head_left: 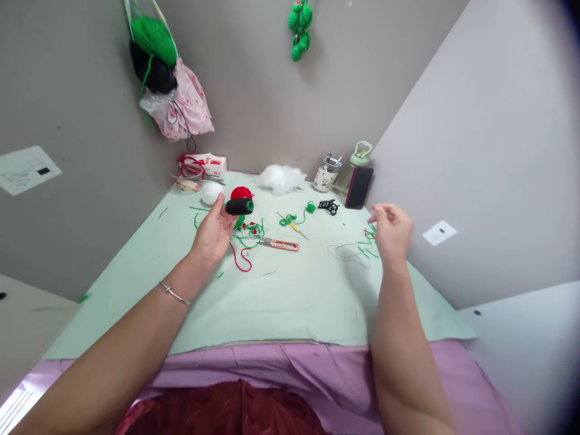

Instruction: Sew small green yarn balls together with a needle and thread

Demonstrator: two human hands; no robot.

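A spool of black thread (236, 207) with a green core is held in my left hand (217, 226), above the table's left middle. My right hand (393, 232) is raised on the right with its fingertips pinched. Any thread between those fingers is too fine to make out. Below and beside the right hand lie green yarn scraps (368, 249) and a loose thin thread loop. Near the left hand are a red yarn ball (241, 193), a white yarn ball (212, 193), small red-and-green pieces (254, 229) and orange-handled thread snips (281, 244).
A yellow-handled crochet hook (295, 228) lies by green yarn. Behind are white stuffing (281, 179), a black claw clip (329, 207), a pen cup (326, 176), a green bottle (357, 163) and a leaning phone (359, 188). Walls enclose the table (281, 302).
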